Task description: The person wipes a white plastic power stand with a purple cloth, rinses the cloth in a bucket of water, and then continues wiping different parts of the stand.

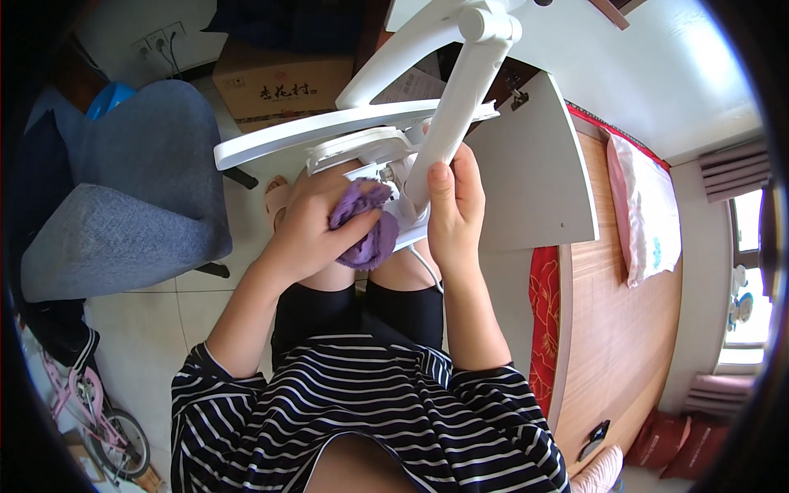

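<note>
A white desk lamp [462, 94] with jointed arms rests over my lap, its long bar-shaped head [271, 145] reaching to the left. My left hand [314, 223] is closed on a purple fluffy cloth [371, 245], which presses against the white parts near the foot of the lamp's arm. Beside the cloth, a small recess with metal-looking parts [386, 174] shows there. My right hand [454, 215] is wrapped round the lower part of the lamp's upright arm, thumb on the near side. A white cord [429, 267] hangs from the lamp beside my right thigh.
To the left stands a grey-blue upholstered chair [148, 172]. Behind it are a cardboard box [283, 80] and wall sockets [159, 39]. A white cabinet door [534, 177] is close to my right hand. Further right lies a wooden bed surface [620, 329] with a pillow [645, 209].
</note>
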